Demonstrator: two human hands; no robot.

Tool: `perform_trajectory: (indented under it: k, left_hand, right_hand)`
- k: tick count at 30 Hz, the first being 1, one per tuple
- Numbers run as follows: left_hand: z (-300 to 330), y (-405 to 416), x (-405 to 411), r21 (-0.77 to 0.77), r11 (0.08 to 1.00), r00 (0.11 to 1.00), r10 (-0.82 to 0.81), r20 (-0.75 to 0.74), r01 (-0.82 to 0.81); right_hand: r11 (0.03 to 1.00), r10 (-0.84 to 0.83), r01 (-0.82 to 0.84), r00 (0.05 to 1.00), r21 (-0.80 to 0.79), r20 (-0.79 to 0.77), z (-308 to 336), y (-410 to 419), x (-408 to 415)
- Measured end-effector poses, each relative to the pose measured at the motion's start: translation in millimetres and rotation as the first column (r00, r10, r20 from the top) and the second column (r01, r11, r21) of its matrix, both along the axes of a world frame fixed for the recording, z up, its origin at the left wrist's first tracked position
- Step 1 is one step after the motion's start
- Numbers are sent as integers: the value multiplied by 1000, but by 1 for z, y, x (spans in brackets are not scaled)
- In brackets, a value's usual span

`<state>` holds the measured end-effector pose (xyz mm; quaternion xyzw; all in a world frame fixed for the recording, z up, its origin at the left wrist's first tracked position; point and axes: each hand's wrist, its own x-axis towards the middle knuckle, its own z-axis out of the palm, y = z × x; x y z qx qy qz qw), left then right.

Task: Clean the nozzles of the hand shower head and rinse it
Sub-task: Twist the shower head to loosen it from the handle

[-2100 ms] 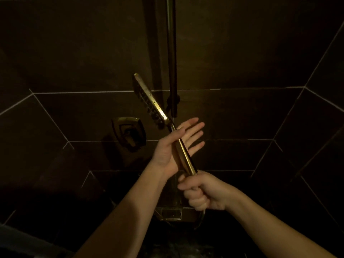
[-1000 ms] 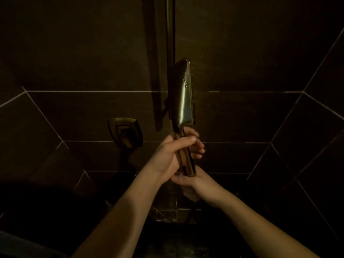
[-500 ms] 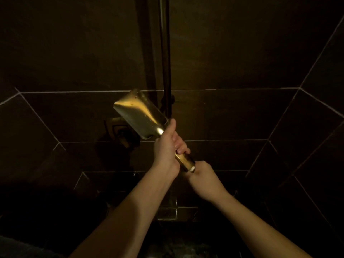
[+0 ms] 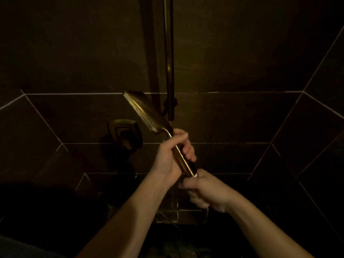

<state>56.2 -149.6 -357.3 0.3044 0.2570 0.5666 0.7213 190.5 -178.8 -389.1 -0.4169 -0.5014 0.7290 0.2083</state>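
Head camera view, looking down into a dim shower lined with dark brown tiles. The landmark is a dark vertical metal slide rail fixed to the back wall.

A brass-coloured hand shower with a flat rectangular head and a slim straight handle is held in the air just left of the rail's lower end. Its head tilts up and to the left, edge-on to the camera, so the nozzle face is not readable. The handle slants down and to the right, ending below the rail.

The left hand is wrapped around the upper handle, fingers curled closed on it and thumb lying near the neck. The right hand, below the rail, is closed in a fist at the handle's bottom end, where a pale ring shows; what exactly it grips there is hidden, likely the hose fitting.

Well left of the rail, a square brass wall valve sits on the tiles.

The hand shower looks rigid, polished and probably slick when wet, with a broad head that makes it top-heavy. The narrow handle seems the safest hold, close to the neck for control, leaving the nozzle face free for rubbing.
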Motion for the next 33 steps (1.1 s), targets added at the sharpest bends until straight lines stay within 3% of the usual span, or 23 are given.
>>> perform_trajectory:
  k: [5,8,12,18,22,25,29,33]
  left_hand:
    - [6,4,-8,140,959,957,-264,121,247]
    - [6,10,-7,166,927,931,-354,87,337]
    - [7,8,0,85,970,974,-227,-27,228]
    - [3,-3,15,-25,1000,988,-6,-157,2]
    - [1,-4,30,-124,948,924,248,-290,-293]
    - [2,-7,39,-98,891,864,396,-311,-443]
    - [4,-10,42,-27,885,843,433,-321,-465]
    - [5,-7,30,25,950,903,303,-304,-310]
  right_hand:
    - [955,228,-259,953,-146,-200,7,-1,3]
    - [945,233,-282,936,-165,-264,5,1,1]
    - [995,91,-94,988,-19,-126,0,-5,-4]
    - [989,-81,77,996,126,28,-9,-14,-1]
    - [933,-264,199,945,299,195,-13,-13,-5]
    - [865,-408,273,871,420,274,-20,-15,-11]
    - [834,-431,292,874,467,223,-18,-14,-10]
    - [904,-276,208,952,374,137,-11,-7,-1]
